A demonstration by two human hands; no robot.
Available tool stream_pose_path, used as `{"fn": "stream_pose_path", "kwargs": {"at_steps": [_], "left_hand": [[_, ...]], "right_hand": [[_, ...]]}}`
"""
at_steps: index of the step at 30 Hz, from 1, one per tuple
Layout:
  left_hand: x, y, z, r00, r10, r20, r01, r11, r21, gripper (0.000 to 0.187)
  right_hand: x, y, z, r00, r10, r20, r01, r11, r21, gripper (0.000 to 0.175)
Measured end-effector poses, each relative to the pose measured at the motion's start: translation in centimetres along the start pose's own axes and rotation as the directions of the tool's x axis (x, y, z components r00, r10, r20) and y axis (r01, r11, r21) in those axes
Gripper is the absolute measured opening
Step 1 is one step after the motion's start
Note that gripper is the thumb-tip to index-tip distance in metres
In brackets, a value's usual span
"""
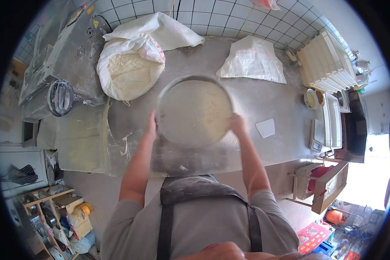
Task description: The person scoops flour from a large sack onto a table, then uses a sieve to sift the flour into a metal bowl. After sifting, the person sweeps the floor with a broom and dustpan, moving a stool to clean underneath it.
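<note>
A large round sieve is held above the steel worktable and looks slightly blurred. My left hand grips its left rim, and my right hand grips the right rim. Pale flour lies mostly on the right part of the mesh. To the right of my right hand, a white dough scraper rests flat on the table. Beyond my left hand stands an open white woven sack, rolled down around its flour.
A floury metal machine with a handwheel stands at left. Flattened woven sacks lie near the tiled wall. At right are stacked white trays, a bowl, a digital scale and a white bin.
</note>
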State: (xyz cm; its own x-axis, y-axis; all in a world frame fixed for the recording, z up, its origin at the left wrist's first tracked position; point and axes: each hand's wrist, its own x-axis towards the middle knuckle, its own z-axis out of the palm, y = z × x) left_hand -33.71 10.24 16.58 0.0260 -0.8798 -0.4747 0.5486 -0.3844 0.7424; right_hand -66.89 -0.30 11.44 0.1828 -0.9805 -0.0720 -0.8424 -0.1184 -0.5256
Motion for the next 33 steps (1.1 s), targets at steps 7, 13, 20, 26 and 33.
{"fn": "stream_pose_path", "kwargs": {"at_steps": [7,13,20,26,33], "left_hand": [[-0.1,-2.4,-0.4,0.975,-0.147,0.168,0.095,0.955,0.281,0.071],[0.6,-2.5,-1.6,0.992,0.030,-0.125,-0.014,0.992,0.127,0.067],[0.1,-2.3,-0.6,0.984,-0.108,-0.143,0.135,0.971,0.198,0.064],[-0.1,-2.3,-1.9,0.978,0.030,-0.208,0.010,0.982,0.189,0.070],[-0.9,-2.1,-2.6,0.954,-0.037,-0.299,0.064,0.995,0.081,0.063]], "right_hand": [[0.8,1.9,-0.8,0.988,0.020,0.150,0.032,0.941,-0.336,0.024],[0.6,-0.5,-1.1,0.993,0.021,0.113,-0.004,0.989,-0.145,0.024],[-1.2,-2.1,-4.6,0.951,0.263,0.163,-0.254,0.964,-0.074,0.024],[0.3,0.5,-0.4,0.984,0.156,0.081,-0.145,0.981,-0.126,0.026],[-0.1,-2.6,-0.6,0.963,-0.054,0.263,0.113,0.970,-0.214,0.029]]}}
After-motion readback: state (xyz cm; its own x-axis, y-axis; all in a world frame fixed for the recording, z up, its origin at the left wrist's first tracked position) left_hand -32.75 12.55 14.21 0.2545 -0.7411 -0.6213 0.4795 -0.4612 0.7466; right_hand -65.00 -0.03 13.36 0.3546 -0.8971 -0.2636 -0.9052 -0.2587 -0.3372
